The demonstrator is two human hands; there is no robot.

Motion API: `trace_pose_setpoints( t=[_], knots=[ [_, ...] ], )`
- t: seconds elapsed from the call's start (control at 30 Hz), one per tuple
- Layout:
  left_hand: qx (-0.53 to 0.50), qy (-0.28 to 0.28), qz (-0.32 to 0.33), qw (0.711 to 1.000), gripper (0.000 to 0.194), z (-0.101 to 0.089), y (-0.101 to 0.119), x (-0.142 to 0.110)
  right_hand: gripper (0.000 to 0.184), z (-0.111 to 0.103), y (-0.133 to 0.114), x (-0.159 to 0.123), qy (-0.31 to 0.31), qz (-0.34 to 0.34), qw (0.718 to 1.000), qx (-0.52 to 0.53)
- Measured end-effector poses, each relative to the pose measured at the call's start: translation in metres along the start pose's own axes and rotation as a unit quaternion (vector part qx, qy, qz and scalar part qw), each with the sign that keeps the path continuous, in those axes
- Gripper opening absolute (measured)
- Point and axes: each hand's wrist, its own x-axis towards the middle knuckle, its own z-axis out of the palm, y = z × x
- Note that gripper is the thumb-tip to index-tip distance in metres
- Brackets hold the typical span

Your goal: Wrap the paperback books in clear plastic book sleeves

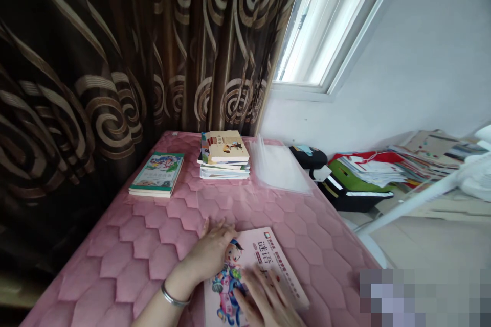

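A picture book [264, 245] with a pale pink cover, cartoon figures and Chinese characters lies closed on the pink quilted surface in front of me. My left hand [217, 248], with a silver bangle on the wrist, rests over the book's upper left corner; its fingers are bent a little and reach past the edge. Spread flat on the lower part of the cover is my right hand [266, 299], fingers apart. A thin clear edge seems to show at the book's lower right corner. Neither hand lifts the book.
Farther back stand a stack of books [226, 156], a green-bordered book [157, 173] and a pile of clear plastic sheets [282, 166]. A dark patterned curtain [184, 61] hangs along the left. Right of the bed are a green and black bag [356, 189], papers and a white pole [414, 199].
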Motion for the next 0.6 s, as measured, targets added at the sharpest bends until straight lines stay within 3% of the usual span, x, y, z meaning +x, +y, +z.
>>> trace_pose_setpoints(
  t=[0.33, 0.6],
  knots=[
    [0.018, 0.072, -0.020, 0.997, 0.041, 0.005, -0.022, 0.008, 0.041, 0.007, -0.004, 0.023, -0.033, 0.004, 0.999, -0.016],
    [0.024, 0.073, -0.016, 0.997, 0.043, 0.005, -0.027, 0.009, 0.049, -0.006, 0.014, 0.037, -0.155, 0.074, 0.971, 0.168]
  ],
)
